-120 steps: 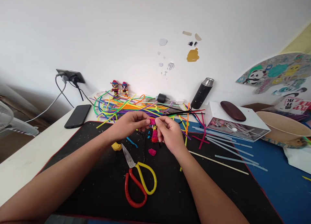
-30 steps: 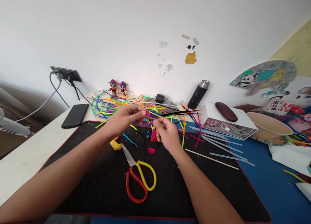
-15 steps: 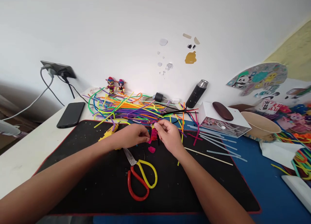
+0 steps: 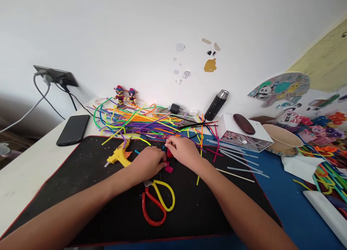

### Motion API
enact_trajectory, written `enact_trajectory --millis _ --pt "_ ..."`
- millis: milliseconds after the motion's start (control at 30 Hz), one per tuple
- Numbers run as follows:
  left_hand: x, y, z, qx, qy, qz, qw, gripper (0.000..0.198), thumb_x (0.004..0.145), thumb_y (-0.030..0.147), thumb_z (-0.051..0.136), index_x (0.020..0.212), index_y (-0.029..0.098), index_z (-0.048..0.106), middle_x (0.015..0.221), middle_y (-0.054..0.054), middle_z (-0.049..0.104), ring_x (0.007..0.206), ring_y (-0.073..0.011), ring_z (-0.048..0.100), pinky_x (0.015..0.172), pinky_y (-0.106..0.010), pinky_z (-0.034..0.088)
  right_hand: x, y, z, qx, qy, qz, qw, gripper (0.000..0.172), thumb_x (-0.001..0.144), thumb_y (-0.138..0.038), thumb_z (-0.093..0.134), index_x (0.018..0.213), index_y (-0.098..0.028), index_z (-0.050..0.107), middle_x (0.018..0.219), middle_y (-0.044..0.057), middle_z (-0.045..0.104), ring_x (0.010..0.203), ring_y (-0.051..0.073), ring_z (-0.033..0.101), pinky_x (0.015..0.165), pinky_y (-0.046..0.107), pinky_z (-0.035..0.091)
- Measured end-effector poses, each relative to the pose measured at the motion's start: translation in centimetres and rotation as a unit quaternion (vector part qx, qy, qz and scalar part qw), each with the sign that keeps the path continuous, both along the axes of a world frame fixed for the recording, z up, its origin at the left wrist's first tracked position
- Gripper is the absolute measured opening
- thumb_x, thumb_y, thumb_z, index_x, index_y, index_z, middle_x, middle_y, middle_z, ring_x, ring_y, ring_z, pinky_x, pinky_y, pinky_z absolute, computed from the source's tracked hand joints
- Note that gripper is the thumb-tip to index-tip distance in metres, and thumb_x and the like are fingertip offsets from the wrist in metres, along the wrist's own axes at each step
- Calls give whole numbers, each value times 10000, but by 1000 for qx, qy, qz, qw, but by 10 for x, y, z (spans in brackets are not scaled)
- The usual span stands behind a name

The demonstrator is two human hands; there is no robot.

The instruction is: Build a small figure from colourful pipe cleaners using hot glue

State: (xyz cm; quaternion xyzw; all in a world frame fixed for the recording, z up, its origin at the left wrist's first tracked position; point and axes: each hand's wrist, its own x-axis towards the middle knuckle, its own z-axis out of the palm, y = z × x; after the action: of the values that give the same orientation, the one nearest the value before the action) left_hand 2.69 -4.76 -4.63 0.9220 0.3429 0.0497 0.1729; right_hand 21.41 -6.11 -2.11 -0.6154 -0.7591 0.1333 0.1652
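My right hand is closed, with its curled fingers around a red coiled pipe-cleaner piece, most of it hidden under the fingers. Just left of it, my left hand has its thumb and fingers pinched together at a small pink pipe-cleaner piece low over the black mat. Scissors with one red and one yellow handle lie below the left hand, which covers their blades. Beyond the left wrist rests a yellow glue gun.
Behind the hands spreads a heap of colourful pipe cleaners. Two small figures, a black flask and a phone stand or lie around it. Clear glue sticks, a white box and a bowl are at the right.
My left hand has moved down and right, uncovering more of the glue gun and covering the scissor blades. My right hand has turned further over the red coil, hiding more of it.
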Motion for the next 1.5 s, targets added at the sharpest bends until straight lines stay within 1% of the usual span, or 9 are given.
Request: enact_trajectory --millis 233,333,433,567,900,1067,1167,1267,1500 --pt "-8 6 4 -30 -23 45 998 207 979 352 671 851 207 746 842 -82 771 831 -278 706 718 -351 440 -13 16 5 -37 -172 35 984 205 1066 -331 596 1139 -243 766 1014 85 839 934 277 781 727 330 460" --pt "-17 15 10 -51 -74 93 992 237 986 358 614 832 218 728 813 -55 759 767 -245 679 671 -328 399 -16 23 6 -46 -193 47 979 215 1055 -325 599 1141 -218 764 1042 123 835 990 303 784 765 338 492" --pt "-25 25 13 -80 -140 150 976 310 994 432 551 819 223 701 756 -23 724 696 -216 637 638 -315 371 -19 27 5 -56 -211 59 974 230 1044 -308 597 1156 -184 756 1041 155 830 1017 326 783 796 355 521" --pt "-31 31 12 -106 -203 184 956 381 968 517 528 761 220 650 684 2 643 649 -196 559 613 -304 347 -21 30 1 -73 -228 71 968 240 1032 -286 601 1173 -162 750 1062 177 824 1037 336 783 834 375 545" --pt "-37 39 6 -128 -284 191 931 400 951 554 571 752 212 635 676 27 589 655 -173 522 626 -284 349 -26 27 1 -86 -225 81 967 244 1039 -284 577 1165 -167 750 1045 165 826 1022 334 785 821 373 540" --pt "-38 40 7 -143 -300 193 923 421 943 578 580 745 209 625 673 28 564 657 -170 495 618 -280 350 -22 22 0 -82 -203 63 974 265 1076 -287 507 1185 -224 739 1070 100 828 1007 287 781 819 344 521" --pt "-37 40 7 -153 -300 189 923 431 937 587 585 733 208 614 668 29 554 658 -169 490 617 -279 345 -17 20 -1 -82 -196 52 976 255 1077 -319 524 1194 -245 738 1070 77 829 1009 278 780 814 333 519" --pt "-36 39 7 -163 -304 186 920 435 936 590 588 725 209 600 669 32 549 662 -167 490 623 -278 348 -16 19 -1 -84 -198 51 975 251 1056 -360 580 1211 -248 743 1084 90 829 1026 291 778 829 342 524" --pt "-35 39 6 -179 -323 183 911 441 927 607 608 742 207 620 686 28 575 677 -171 505 636 -276 359 -28 21 5 -79 -212 62 972 280 1051 -350 585 1221 -188 737 1103 154 821 1060 329 776 864 379 542"
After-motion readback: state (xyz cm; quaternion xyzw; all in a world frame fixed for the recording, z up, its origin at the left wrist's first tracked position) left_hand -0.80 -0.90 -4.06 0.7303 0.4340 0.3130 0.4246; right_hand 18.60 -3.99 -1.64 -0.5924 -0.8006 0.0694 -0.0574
